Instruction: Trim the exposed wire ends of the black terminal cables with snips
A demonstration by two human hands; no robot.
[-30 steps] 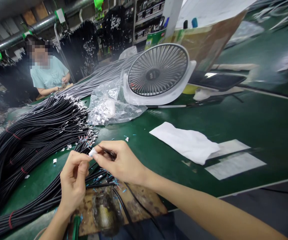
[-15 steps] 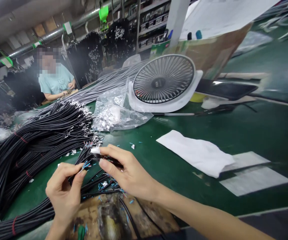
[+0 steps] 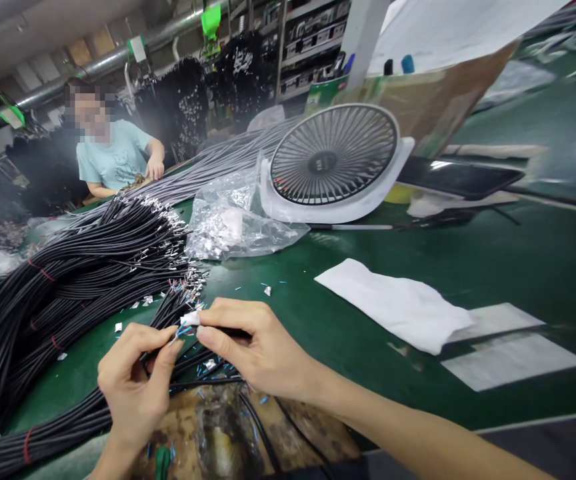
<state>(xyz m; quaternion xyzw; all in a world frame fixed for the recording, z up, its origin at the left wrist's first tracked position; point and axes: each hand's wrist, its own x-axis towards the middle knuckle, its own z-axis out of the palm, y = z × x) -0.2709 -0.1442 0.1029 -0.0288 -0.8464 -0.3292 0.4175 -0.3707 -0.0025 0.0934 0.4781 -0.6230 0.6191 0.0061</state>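
Observation:
My left hand (image 3: 135, 380) pinches the end of a black cable between thumb and forefinger. Thin blue wires (image 3: 183, 329) stick out of that end. Right beside them is my right hand (image 3: 253, 340), its forefinger tip wrapped in a white cover (image 3: 190, 319) that meets the wires. Something dark and slim (image 3: 233, 331) lies between its curled fingers; its kind is mostly hidden. Behind both hands, black cables (image 3: 93, 267) with stripped ends lie in red-tied bundles. Blue wire scraps (image 3: 208, 365) are scattered below the fingers.
A stained wooden board (image 3: 308, 427) lies at the front edge. A clear plastic bag (image 3: 238, 230), a round fan (image 3: 335, 160) and a phone (image 3: 461, 177) stand farther back. White cloth (image 3: 393, 303) lies to the right. Across the table (image 3: 278, 333) sits another person (image 3: 118, 157).
My right hand has come down and its covered fingertip now meets the blue wires. My left hand shifted slightly right, still pinching the cable. The other person's arm has moved outward.

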